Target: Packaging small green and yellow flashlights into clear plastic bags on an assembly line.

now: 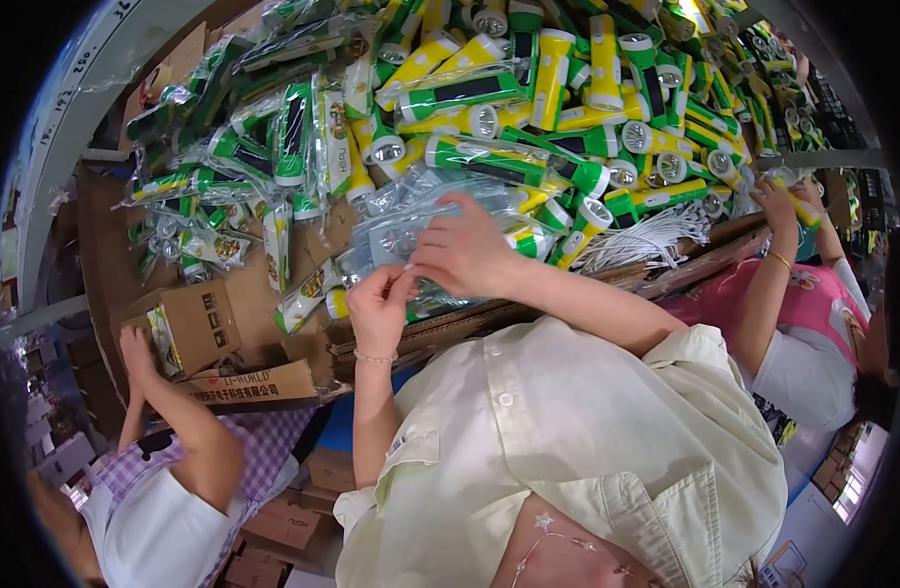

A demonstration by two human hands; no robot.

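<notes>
I judge the bagging partway, wrapped torches point(293, 137) lying left on the desk point(112, 230), many bare torches point(551, 78) right, while my left hand point(377, 297) and right hand point(462, 251) meet, fingertips pinched, over clear bags point(411, 201) near the front edge, their hold unclear.

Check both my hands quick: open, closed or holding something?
Left hand: fingers curled beside the clear plastic bags; can't tell whether it grips one.
Right hand: partly curled over the bags; grip can't be told.
</notes>
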